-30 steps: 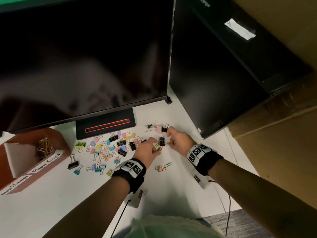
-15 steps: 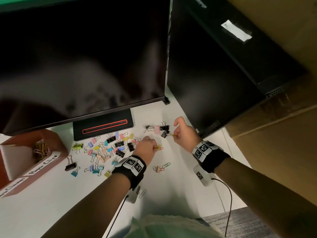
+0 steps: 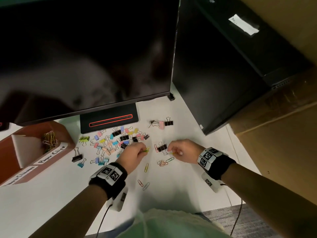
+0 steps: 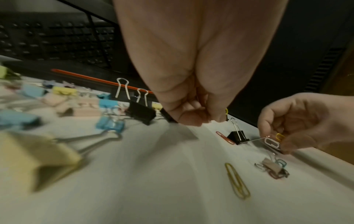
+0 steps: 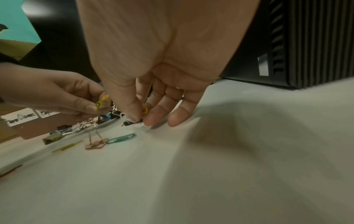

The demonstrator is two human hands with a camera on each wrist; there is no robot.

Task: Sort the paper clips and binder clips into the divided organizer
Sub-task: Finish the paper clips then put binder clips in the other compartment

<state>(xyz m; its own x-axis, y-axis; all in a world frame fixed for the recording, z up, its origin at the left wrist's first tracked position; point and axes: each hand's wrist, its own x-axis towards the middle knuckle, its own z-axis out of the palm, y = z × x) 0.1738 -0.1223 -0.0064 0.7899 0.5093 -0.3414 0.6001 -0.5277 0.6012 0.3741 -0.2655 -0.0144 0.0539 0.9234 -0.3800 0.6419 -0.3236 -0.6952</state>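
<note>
Head view: your left hand (image 3: 133, 154) pinches a yellow-green paper clip (image 3: 146, 150). Your right hand (image 3: 182, 152) pinches a yellow clip (image 3: 173, 153) just right of a black binder clip (image 3: 162, 148). The organizer (image 3: 34, 152) sits far left.

Left wrist view: a yellow loose clip (image 4: 237, 181) lies flat, long axis running near-to-far. Judged light, thin, slippery wire; take it across the narrow sides.

Right wrist view: thumb and fingers (image 5: 153, 115) are curled at the desk (image 5: 249, 166); the rest are loosely extended.
</note>
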